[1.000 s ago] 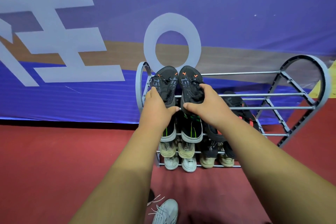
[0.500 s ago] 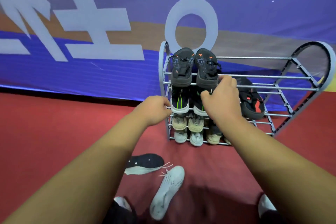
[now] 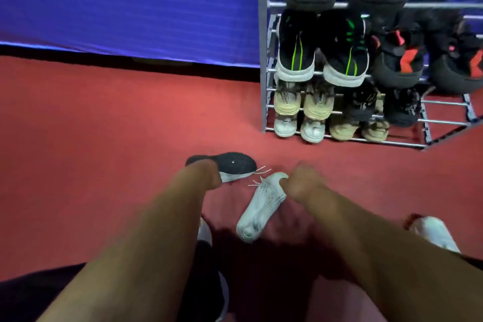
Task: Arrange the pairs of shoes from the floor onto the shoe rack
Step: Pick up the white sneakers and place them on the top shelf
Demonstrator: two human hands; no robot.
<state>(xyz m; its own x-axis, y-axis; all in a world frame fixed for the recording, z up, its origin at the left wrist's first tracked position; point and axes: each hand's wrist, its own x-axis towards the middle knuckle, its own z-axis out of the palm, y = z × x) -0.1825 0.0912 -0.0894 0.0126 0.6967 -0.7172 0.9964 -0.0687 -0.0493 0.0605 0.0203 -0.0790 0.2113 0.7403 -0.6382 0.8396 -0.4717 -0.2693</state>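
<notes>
left hand (image 3: 207, 174), right hand (image 3: 304, 181): grip unclear | white shoe (image 3: 261, 204) upright | tipped shoe (image 3: 236, 165), black sole

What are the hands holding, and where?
Right hand pinches the white sneaker at its far, laced end; left hand touches the overturned sneaker, grip unclear.

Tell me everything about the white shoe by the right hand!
The white shoe looks like a knit sneaker with faint dark marks and loose white laces sticking out. It lies sole down on the red floor, slanted, its near end pointing toward the person. The right hand touches its far end; the grip is too blurred to tell.
</notes>
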